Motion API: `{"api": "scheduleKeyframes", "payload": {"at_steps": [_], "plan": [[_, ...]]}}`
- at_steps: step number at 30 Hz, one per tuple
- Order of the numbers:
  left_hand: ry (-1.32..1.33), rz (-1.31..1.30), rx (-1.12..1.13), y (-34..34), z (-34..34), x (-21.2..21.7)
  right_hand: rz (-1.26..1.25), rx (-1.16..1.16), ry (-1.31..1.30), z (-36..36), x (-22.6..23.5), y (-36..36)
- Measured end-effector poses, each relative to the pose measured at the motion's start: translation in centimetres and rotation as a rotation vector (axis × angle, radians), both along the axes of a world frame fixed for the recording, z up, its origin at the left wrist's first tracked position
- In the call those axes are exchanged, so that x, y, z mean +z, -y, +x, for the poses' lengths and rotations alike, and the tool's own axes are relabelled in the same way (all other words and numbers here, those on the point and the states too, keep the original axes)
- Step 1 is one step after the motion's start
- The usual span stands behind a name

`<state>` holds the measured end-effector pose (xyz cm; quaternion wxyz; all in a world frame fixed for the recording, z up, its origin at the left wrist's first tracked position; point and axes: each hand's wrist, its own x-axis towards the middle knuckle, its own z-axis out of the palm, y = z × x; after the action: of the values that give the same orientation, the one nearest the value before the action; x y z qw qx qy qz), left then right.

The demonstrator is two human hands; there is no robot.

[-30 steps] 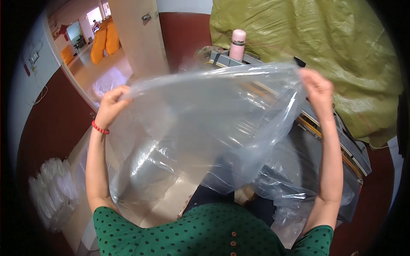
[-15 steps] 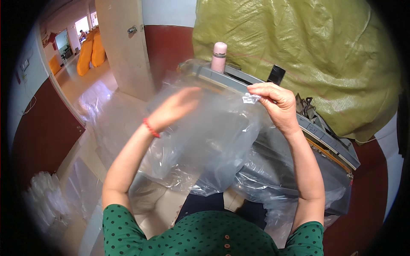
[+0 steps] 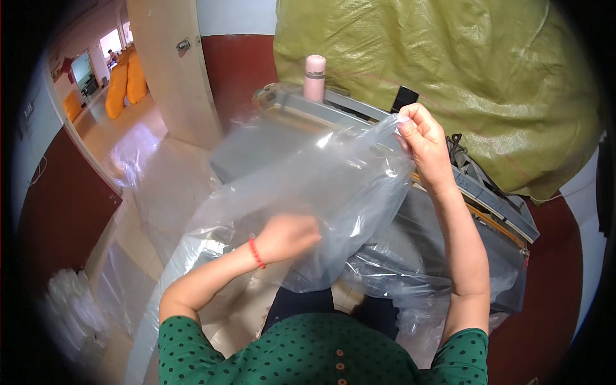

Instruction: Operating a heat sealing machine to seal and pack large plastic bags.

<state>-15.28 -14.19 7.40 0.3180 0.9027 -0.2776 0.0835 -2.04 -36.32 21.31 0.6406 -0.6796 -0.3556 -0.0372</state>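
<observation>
A large clear plastic sheet (image 3: 276, 167) spreads in front of me and hangs toward the floor. My right hand (image 3: 425, 138) pinches one corner of it and holds that corner up at the front of the grey machine (image 3: 436, 247). Lower down, near my body, my left hand (image 3: 292, 237) is at the sheet, a red bead bracelet on its wrist. Its fingers are blurred by motion, so whether they grip the film cannot be made out. More loose film lies over the machine's near side on the right.
A pink flask (image 3: 314, 78) and a dark phone (image 3: 404, 99) stand on the machine's top bar. Behind hangs a big olive-green tarp (image 3: 436, 58). An open door (image 3: 173, 70) is at the left, with orange bundles (image 3: 126, 83) beyond. Bundled plastic (image 3: 76, 308) lies on the floor at left.
My left hand has come down and toward my body from the sheet's far side. My right hand has risen slightly, drawing its corner up, and the film has stretched out between them.
</observation>
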Motion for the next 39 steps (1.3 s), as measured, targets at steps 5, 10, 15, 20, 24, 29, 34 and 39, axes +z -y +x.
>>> {"api": "scheduleKeyframes", "payload": {"at_steps": [5, 10, 15, 20, 24, 29, 34, 39], "plan": [[0.832, -0.272, 0.173, 1.5, -0.1, 8.3, -0.198, -0.051, 0.173, -0.8, -1.4, -0.5], [0.302, -0.345, 0.087, 1.6, 2.0, 6.8, -0.369, 0.056, 0.29, -3.3, -0.6, -1.9], [-0.542, -0.18, -0.252, -1.3, -1.8, -0.3, -0.385, -0.241, 0.376, -0.8, 0.5, 3.4], [-0.673, 0.44, 0.102, -17.1, -4.3, -8.2, -0.318, -0.492, 0.528, 2.7, 3.0, 9.5], [-0.467, 0.622, 1.146, -34.0, -7.0, -1.8, -0.444, -0.37, 0.576, 3.6, 4.9, 9.4], [0.579, 0.409, 1.597, -42.2, -16.0, 12.7, -0.549, -0.497, 1.095, 4.4, 7.0, 6.7], [0.81, 0.975, 1.136, -30.5, -17.7, 4.7, 0.129, -0.717, 1.04, 3.0, 3.6, 6.0], [-1.196, 1.111, 0.648, -18.0, -17.9, -6.2, -1.209, -0.274, 0.767, 4.6, -8.8, 10.7]]}}
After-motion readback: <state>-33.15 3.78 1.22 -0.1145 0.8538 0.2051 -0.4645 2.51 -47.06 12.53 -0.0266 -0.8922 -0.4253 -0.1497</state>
